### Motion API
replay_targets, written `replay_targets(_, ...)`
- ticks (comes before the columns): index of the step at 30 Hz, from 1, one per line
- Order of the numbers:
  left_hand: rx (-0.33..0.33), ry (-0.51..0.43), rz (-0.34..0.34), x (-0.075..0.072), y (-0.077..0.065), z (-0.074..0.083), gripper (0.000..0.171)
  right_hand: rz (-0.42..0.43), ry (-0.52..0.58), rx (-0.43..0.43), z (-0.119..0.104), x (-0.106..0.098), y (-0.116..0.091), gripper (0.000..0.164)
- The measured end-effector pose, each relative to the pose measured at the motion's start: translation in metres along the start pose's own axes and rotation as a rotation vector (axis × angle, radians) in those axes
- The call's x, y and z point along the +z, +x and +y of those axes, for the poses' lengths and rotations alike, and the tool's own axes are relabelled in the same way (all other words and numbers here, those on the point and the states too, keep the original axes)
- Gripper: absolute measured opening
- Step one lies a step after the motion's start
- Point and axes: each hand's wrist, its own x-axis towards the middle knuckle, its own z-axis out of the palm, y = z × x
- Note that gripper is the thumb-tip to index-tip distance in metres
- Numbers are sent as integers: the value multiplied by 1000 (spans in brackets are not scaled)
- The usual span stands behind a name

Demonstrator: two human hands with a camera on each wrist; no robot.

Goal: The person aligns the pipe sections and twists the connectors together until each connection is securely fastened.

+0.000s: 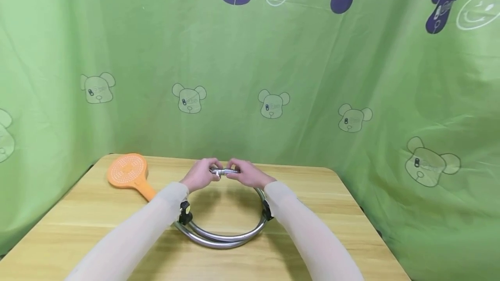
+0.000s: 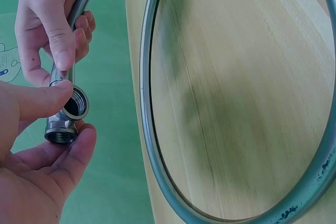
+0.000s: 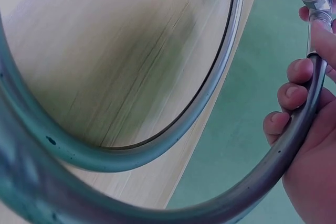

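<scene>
My left hand (image 1: 203, 175) pinches a chrome tee fitting (image 2: 61, 124) between thumb and fingers. In the left wrist view two of its threaded openings show. My right hand (image 1: 249, 174) grips the end of a grey metallic shower hose (image 3: 296, 124), fingers curled round it. The hose end meets the fitting between both hands; the joint is partly covered by fingers, so I cannot tell how far it is screwed in. The rest of the hose (image 1: 222, 244) loops below the hands, over the table. An orange handheld shower head (image 1: 128, 171) lies left of my left hand, spray face up.
The wooden table (image 1: 320, 211) extends on both sides of my arms. Behind it hangs a green patterned curtain (image 1: 230, 55), which also runs along the right side. Black wrist camera mounts (image 1: 185, 214) sit by the hose loop.
</scene>
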Motion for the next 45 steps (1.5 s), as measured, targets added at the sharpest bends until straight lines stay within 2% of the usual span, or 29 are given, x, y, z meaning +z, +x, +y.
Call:
replay_targets(13, 12, -8, -13, 1, 1, -4, 26, -39, -70, -25, 0, -2, 0, 24)
replay_targets(19, 7, -6, -2, 0, 2, -4, 29, -14, -17, 2, -3, -2, -2, 17)
replay_targets(25, 9, -6, 15, 0, 3, -3, 31, 0, -17, -7, -3, -2, -2, 10)
replay_targets(31, 8, -3, 31, 2, 4, -3, 31, -8, -29, -4, -2, -3, 0, 12)
replay_targets(45, 31, 37, 64, 4, 5, 2, 31, -1, 22, 15, 0, -7, -2, 13)
